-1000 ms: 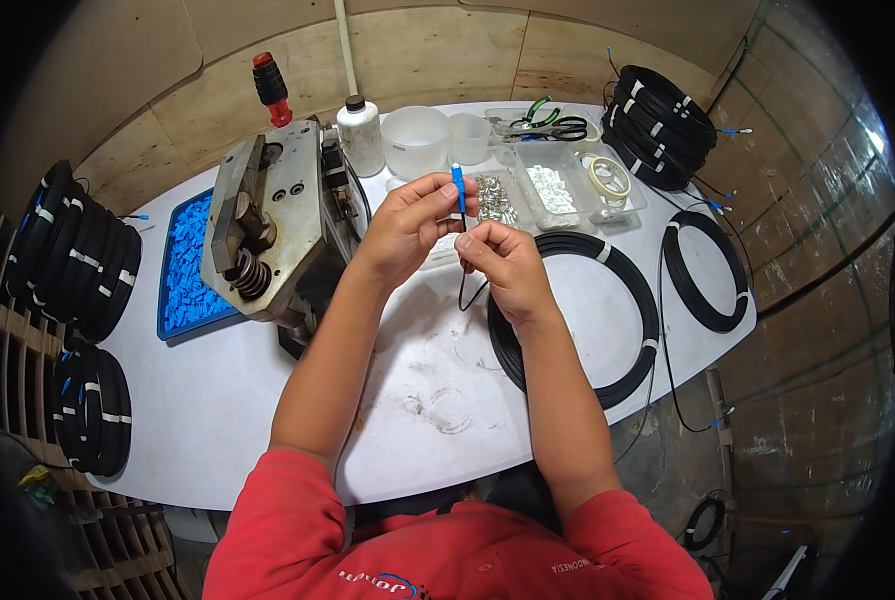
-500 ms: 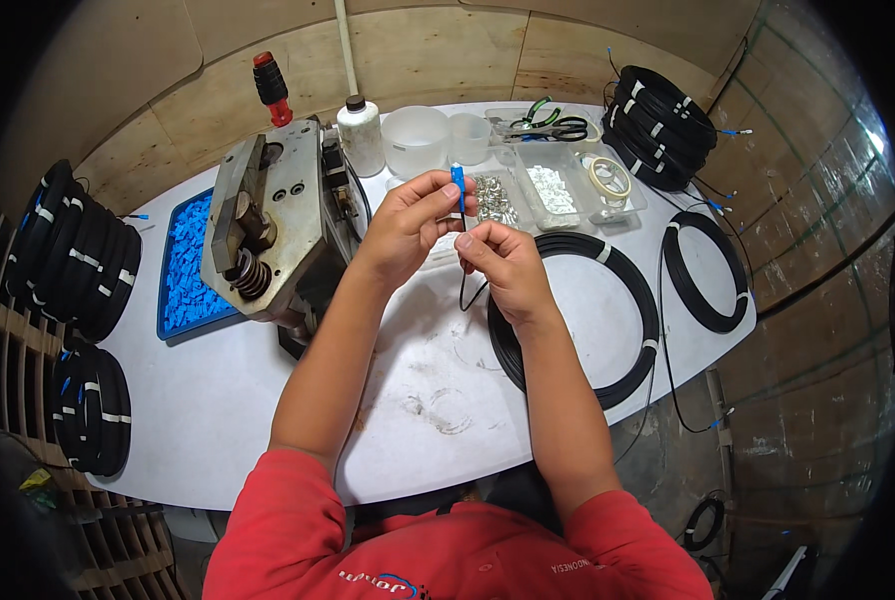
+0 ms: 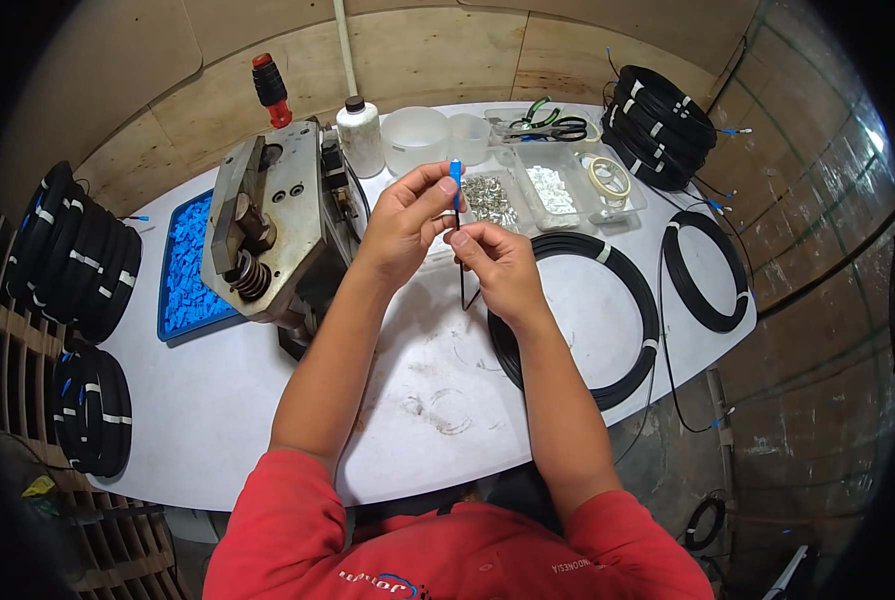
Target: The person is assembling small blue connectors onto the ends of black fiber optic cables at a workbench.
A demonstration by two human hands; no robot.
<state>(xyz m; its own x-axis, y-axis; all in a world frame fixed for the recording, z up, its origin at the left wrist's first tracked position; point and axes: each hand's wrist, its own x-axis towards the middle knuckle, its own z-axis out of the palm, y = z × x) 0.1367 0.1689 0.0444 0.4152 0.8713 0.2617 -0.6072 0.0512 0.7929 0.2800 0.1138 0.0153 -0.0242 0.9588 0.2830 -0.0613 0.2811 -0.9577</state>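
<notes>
Above the middle of the table I hold a small blue cable connector [image 3: 456, 172] upright, with a pale tip on top. My left hand [image 3: 408, 222] is closed, pinching the connector between thumb and fingers. A thin black cable [image 3: 463, 285] runs down from the connector. Just below, my right hand [image 3: 503, 268] is closed on this cable, its thumb and forefinger close to my left fingers. The cable bends into a loop beneath and leads toward a large black cable coil [image 3: 636, 270] lying flat beside my right forearm.
At left stands a metal press [image 3: 293, 225], beside a tray [image 3: 168, 325] of blue connector parts. Behind my hands are a white bottle [image 3: 361, 140], tubs [image 3: 416, 140] and bins of small metal [image 3: 490, 198] and white parts [image 3: 553, 192]. Coil stacks [image 3: 658, 130] flank the table.
My right hand has slid slightly up and left along the cable, nearer my left hand. The connector has shifted a little up and left.
</notes>
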